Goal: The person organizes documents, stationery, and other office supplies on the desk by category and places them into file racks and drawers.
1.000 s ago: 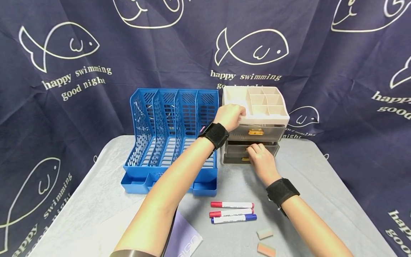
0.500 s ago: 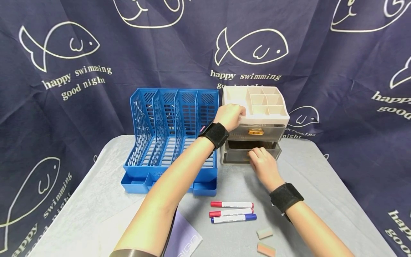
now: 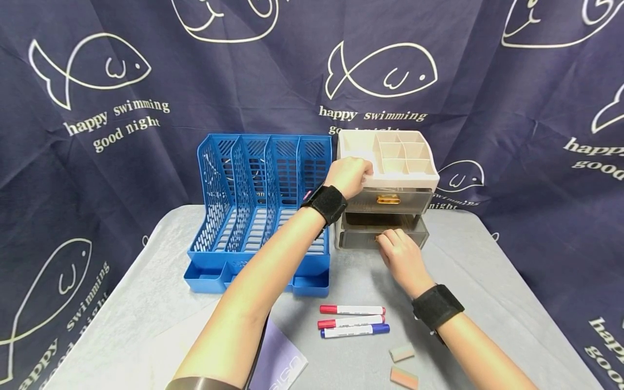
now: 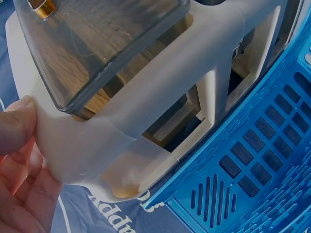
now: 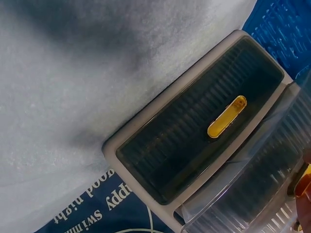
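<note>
In the head view, your left hand [image 3: 347, 176] grips the upper left edge of the cabinet [image 3: 397, 182], standing beside the rack [image 3: 214, 259]. Your right hand [image 3: 401, 257] pinches the handle of the middle drawer [image 3: 357, 240], partly out. Only the right wrist view shows the closed bottom drawer [image 5: 182, 141]; only the left, the openings in the cabinet's side wall [image 4: 221, 92].

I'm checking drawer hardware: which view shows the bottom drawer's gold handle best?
Right wrist: the gold handle shows whole, with nothing in front. In the head view, the pulled-out middle drawer hides it; the left wrist view misses it.
</note>
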A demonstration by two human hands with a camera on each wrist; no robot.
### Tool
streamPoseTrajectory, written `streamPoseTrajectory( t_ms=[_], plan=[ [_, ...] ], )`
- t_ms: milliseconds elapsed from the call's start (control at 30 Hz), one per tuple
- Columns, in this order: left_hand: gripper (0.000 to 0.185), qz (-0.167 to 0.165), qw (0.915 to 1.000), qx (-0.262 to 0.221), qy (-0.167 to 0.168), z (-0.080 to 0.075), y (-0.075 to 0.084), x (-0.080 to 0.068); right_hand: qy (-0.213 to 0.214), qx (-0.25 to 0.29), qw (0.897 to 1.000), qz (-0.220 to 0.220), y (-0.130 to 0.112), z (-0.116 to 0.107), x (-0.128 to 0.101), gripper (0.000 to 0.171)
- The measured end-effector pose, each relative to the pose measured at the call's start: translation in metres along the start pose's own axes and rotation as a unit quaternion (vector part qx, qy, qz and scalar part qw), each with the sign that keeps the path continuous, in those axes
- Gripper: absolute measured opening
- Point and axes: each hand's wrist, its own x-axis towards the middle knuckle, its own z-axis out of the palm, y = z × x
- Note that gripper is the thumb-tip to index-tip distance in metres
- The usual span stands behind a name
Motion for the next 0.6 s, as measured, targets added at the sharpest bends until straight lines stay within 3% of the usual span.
streamPoseTrajectory(
  t_ms=[600],
  plan=[
    [0.023,0.000,1.0000,-0.004,0.003,-0.001,0.000,-0.002,0.010,0.011,1.000,0.001,-0.013,-0.008,-0.007,0.010]
  ],
)
